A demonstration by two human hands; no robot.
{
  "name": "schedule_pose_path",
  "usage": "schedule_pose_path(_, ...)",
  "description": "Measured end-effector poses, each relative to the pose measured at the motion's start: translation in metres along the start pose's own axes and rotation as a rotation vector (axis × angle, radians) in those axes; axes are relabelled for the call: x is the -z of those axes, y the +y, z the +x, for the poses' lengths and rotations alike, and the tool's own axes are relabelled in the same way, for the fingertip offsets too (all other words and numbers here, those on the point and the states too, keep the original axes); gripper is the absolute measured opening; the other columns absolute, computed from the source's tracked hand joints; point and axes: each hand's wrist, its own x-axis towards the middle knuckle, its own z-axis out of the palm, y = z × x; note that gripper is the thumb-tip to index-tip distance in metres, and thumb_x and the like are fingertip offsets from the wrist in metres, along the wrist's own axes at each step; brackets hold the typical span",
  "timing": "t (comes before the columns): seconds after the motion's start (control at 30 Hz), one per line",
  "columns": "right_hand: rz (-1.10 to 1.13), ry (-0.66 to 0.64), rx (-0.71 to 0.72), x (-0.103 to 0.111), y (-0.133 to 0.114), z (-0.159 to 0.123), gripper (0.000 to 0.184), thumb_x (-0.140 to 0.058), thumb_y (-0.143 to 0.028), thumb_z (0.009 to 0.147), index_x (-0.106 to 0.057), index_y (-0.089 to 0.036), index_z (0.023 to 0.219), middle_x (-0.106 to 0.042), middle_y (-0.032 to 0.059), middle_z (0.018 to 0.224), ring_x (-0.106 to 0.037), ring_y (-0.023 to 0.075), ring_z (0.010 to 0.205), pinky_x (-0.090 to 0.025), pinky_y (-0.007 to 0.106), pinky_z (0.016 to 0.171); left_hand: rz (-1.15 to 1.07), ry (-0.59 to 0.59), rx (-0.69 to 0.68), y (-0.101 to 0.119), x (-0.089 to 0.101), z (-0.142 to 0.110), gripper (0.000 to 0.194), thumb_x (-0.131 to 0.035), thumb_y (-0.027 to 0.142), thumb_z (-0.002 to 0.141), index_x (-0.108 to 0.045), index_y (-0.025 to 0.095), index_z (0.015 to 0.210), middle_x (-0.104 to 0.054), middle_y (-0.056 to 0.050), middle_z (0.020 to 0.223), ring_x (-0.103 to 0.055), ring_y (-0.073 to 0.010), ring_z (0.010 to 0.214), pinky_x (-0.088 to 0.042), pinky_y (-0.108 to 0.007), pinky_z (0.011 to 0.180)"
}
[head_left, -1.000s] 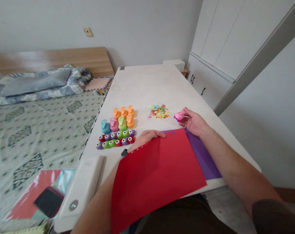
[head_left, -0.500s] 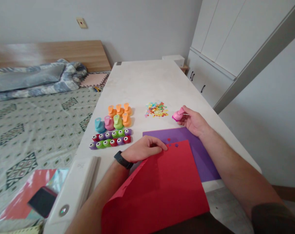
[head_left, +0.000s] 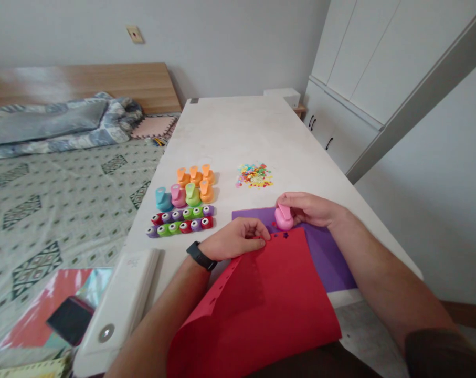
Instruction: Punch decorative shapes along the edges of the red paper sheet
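Observation:
My left hand [head_left: 241,237] pinches the top left part of a red sheet of paper [head_left: 285,294] between thumb and fingers. Its left side curls up, and small holes, one star-shaped, run along its top edge. In my right hand [head_left: 306,207] is a pink craft punch [head_left: 284,218], just beyond that punched edge; I cannot tell whether it touches the paper. Beneath lies a purple sheet [head_left: 330,260], partly covered by the red one. A small red cut-out shows beside the punch.
Colourful confetti [head_left: 255,175] is heaped at mid-table. Orange, blue, pink and green punches [head_left: 192,194] stand to the left, with rows of small punches [head_left: 175,228] before them. A white device [head_left: 122,310] lies at the table's left edge, near a phone [head_left: 70,320].
My right hand has brought the pink punch toward me and down, from beside the confetti to the red paper's top edge. My left hand still grips the paper.

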Motion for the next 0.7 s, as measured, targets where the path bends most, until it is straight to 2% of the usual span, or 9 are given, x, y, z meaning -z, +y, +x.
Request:
schedule_pose_path(0.07, -0.031, 0.03, 0.077, -0.005, 0.0, 0.002, 0.03, -0.076, -0.047, 0.085, -0.067, -0.019, 0.092, -0.072, 0.0032, 0.079, -0.066, 0.0148, 0.067, -0.053, 0.026, 0.062, 0.006, -0.002, -0.002, -0.001, 0.0, 0.0, 0.02, -0.074, 0.028, 0.083, -0.068, 0.013, 0.096, -0.068, -0.003, 0.085, -0.057, -0.0112, 0.072, -0.043, -0.024, 0.068)
schedule_pose_path(0.13, -0.018, 0.175, 0.248, -0.008, -0.001, 0.005, 0.031, -0.075, -0.049, 0.086, -0.065, -0.021, 0.092, -0.074, 0.0029, 0.083, -0.068, 0.0152, 0.074, -0.054, 0.027, 0.069, 0.005, -0.003, -0.01, -0.002, 0.001, 0.0, 0.021, -0.074, 0.028, 0.084, -0.068, 0.013, 0.096, -0.068, -0.004, 0.086, -0.058, -0.0113, 0.073, -0.043, -0.024, 0.069)
schedule_pose_path(0.2, 0.008, 0.299, 0.336, -0.009, -0.004, 0.008, 0.032, -0.076, -0.051, 0.085, -0.063, -0.022, 0.092, -0.074, 0.0027, 0.085, -0.068, 0.0163, 0.078, -0.055, 0.029, 0.073, 0.0, -0.003, -0.017, -0.004, 0.001, 0.001, 0.021, -0.074, 0.029, 0.084, -0.068, 0.013, 0.097, -0.068, -0.004, 0.087, -0.058, -0.0114, 0.074, -0.043, -0.024, 0.069)
schedule_pose_path(0.33, 0.025, 0.321, 0.289, -0.009, -0.007, 0.009, 0.035, -0.08, -0.051, 0.081, -0.063, -0.022, 0.091, -0.074, 0.002, 0.083, -0.067, 0.0166, 0.075, -0.055, 0.029, 0.07, -0.011, -0.005, -0.021, -0.007, 0.001, 0.002, 0.023, -0.076, 0.031, 0.083, -0.069, 0.013, 0.096, -0.068, -0.003, 0.085, -0.057, -0.011, 0.072, -0.043, -0.024, 0.069)
schedule_pose_path(0.5, 0.028, 0.32, 0.311, -0.008, -0.004, 0.011, 0.036, -0.077, -0.054, 0.082, -0.063, -0.022, 0.089, -0.073, 0.0021, 0.081, -0.067, 0.0168, 0.073, -0.055, 0.03, 0.068, -0.022, 0.017, -0.026, -0.007, 0.001, 0.002, 0.022, -0.075, 0.029, 0.083, -0.068, 0.013, 0.096, -0.067, -0.003, 0.084, -0.056, -0.0105, 0.072, -0.042, -0.024, 0.067)
schedule_pose_path(0.6, 0.058, 0.409, 0.343, 0.0, -0.003, 0.016, 0.038, -0.075, -0.057, 0.083, -0.063, -0.022, 0.085, -0.073, 0.0035, 0.081, -0.068, 0.0177, 0.072, -0.054, 0.029, 0.063, -0.037, 0.059, -0.039, -0.008, 0.003, 0.002, 0.022, -0.075, 0.029, 0.083, -0.068, 0.013, 0.095, -0.067, -0.003, 0.084, -0.057, -0.0104, 0.072, -0.042, -0.024, 0.067)
schedule_pose_path(0.7, 0.067, 0.573, 0.392, 0.014, -0.002, 0.023, 0.039, -0.075, -0.059, 0.081, -0.065, -0.021, 0.082, -0.075, 0.0054, 0.083, -0.067, 0.0171, 0.07, -0.048, 0.026, 0.055, -0.094, 0.144, -0.041, -0.009, 0.008, 0.003, 0.025, -0.078, 0.03, 0.082, -0.068, 0.013, 0.097, -0.067, -0.002, 0.084, -0.058, -0.0098, 0.071, -0.042, -0.023, 0.066)
